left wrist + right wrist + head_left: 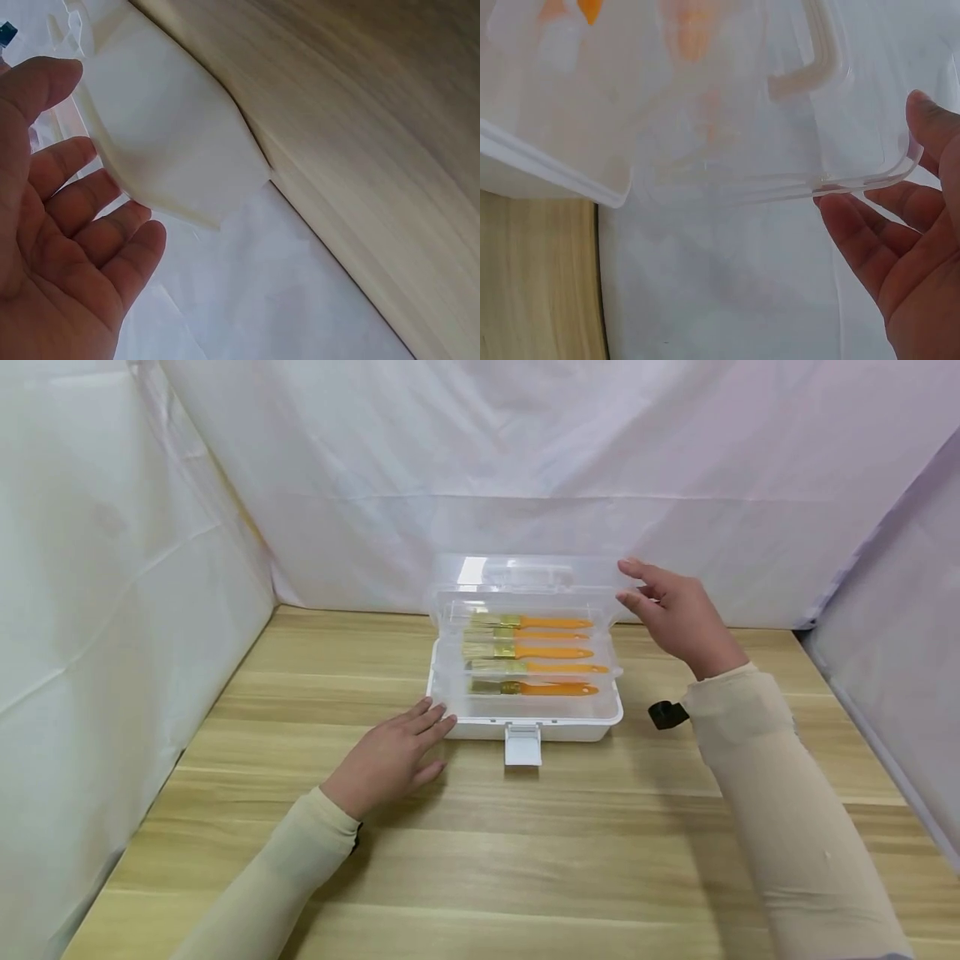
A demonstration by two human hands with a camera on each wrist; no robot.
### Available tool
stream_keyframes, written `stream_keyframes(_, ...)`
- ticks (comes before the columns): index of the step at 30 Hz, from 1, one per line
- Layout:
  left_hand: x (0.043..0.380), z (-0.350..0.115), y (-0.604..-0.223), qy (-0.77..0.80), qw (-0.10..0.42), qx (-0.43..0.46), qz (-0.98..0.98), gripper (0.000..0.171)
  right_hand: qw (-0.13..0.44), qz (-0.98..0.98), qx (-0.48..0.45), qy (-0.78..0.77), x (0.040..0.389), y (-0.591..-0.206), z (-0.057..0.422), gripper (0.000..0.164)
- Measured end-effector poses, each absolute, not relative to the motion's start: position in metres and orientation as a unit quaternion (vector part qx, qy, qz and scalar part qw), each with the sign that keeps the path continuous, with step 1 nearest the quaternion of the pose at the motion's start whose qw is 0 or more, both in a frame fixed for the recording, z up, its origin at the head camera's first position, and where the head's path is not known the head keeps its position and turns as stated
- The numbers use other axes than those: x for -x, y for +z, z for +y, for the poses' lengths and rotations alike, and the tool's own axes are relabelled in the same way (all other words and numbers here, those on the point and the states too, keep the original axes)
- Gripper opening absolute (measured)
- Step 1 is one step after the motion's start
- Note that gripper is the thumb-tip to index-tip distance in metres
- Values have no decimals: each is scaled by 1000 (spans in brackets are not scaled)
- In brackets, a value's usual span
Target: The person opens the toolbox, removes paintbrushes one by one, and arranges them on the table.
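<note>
The right hand (686, 618) pinched the corner of the clear lid (870, 150), thumb on one face and fingertips on the other, a narrow gap between them filled by the plastic. That hold at the free end probably gave good control over so light a piece. The left hand (393, 756) gripped nothing; its fingers were spread and slightly bent, their tips resting against the near left corner of the white box (570, 729), most likely to steady it while the lid was handled.

The box sat on the bench (480, 877) in front of the person, its latch (522, 746) hanging out from the front wall, and the lid stood raised toward the back. Several brushes (558, 690) lay sideways in rows, orange handles to the right and bristles to the left, an arrangement that seemed meant to fit the box's length (how many rows were seen only through clear plastic, I could not tell). White cloth (525, 460) hung behind the bench.
</note>
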State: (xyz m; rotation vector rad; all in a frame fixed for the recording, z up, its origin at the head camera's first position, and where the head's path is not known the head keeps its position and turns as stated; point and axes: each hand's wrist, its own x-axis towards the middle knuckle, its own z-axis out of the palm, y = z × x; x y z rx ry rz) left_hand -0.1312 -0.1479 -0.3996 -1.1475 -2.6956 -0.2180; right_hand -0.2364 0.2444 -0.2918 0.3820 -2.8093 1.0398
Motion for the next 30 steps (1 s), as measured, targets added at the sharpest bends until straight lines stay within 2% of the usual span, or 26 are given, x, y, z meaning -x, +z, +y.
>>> stream_keyframes(22, 137, -144, -401, -80, 93, 383, -916, 56, 77, -922, -62, 375, 258, -292, 235, 48)
stream_keyframes(30, 138, -146, -400, -94, 86, 381, -916, 57, 105, -918, -56, 379, 263, -296, 234, 48)
